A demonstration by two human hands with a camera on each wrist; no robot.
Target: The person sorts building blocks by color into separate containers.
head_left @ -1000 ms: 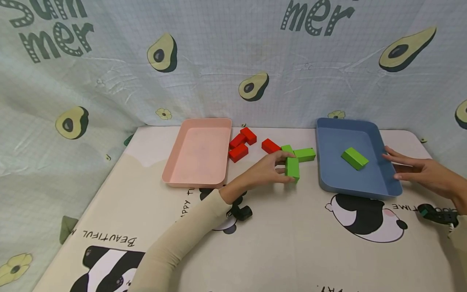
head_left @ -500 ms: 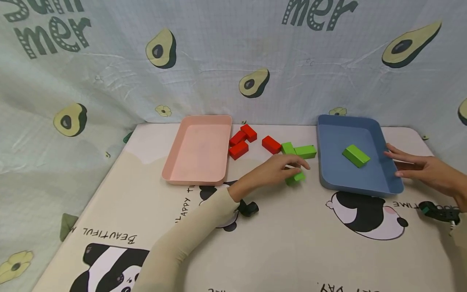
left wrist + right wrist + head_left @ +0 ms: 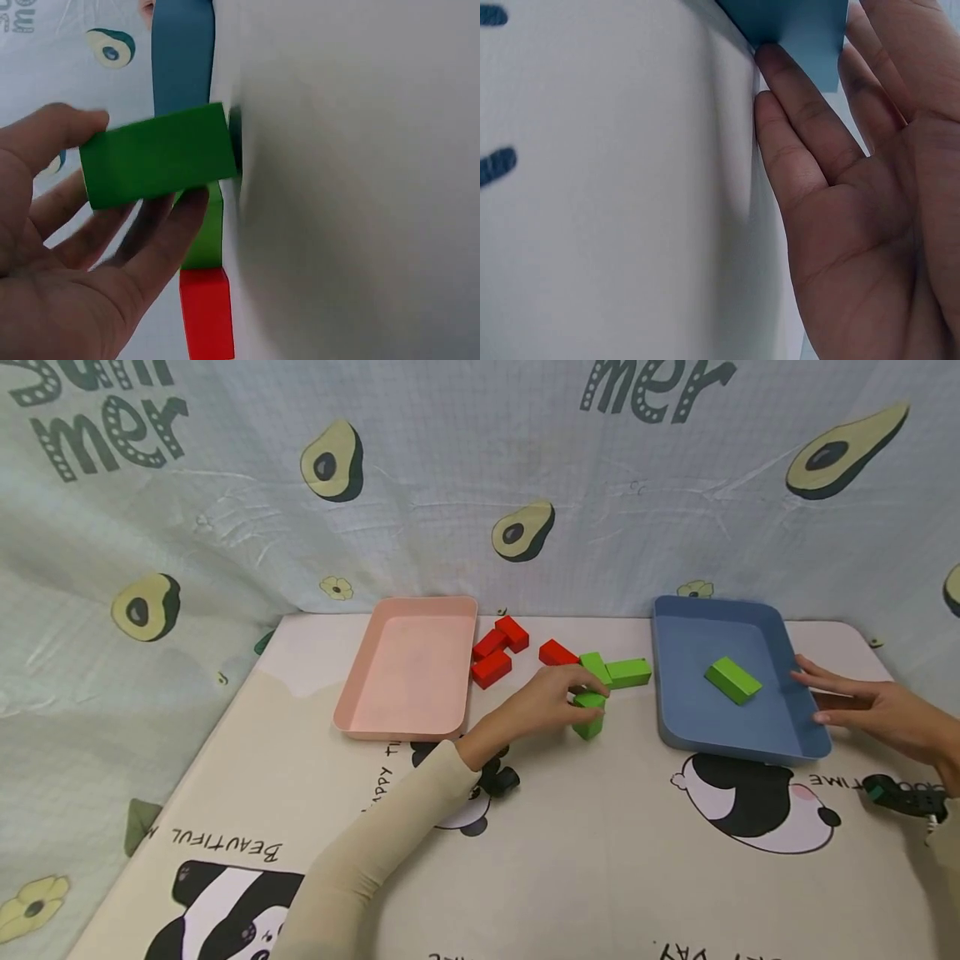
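Note:
My left hand [image 3: 551, 700] pinches a green block [image 3: 588, 717] between thumb and fingers, at the middle of the table. In the left wrist view the block [image 3: 157, 156] is slightly tilted, its lower end close over the tabletop, with the thumb at its upper corner and the fingers beneath. Just behind that hand lie two more green blocks [image 3: 628, 672] and a red block [image 3: 557, 652]. My right hand [image 3: 873, 703] has its fingers extended against the outer right wall of the blue tray [image 3: 780, 745]; the right wrist view shows fingertips [image 3: 769, 56] at the tray's side.
Inside the blue tray rests one green block [image 3: 732, 681]. A pink tray [image 3: 405, 732] stands to the left, with several red blocks [image 3: 491, 669] beside its right edge. A patterned curtain [image 3: 450, 485] hangs behind the table [image 3: 570, 860].
The left hand shifted right over the green block and back left, and the block was turned, ending slightly left of where it was. The right hand has stayed at the blue tray.

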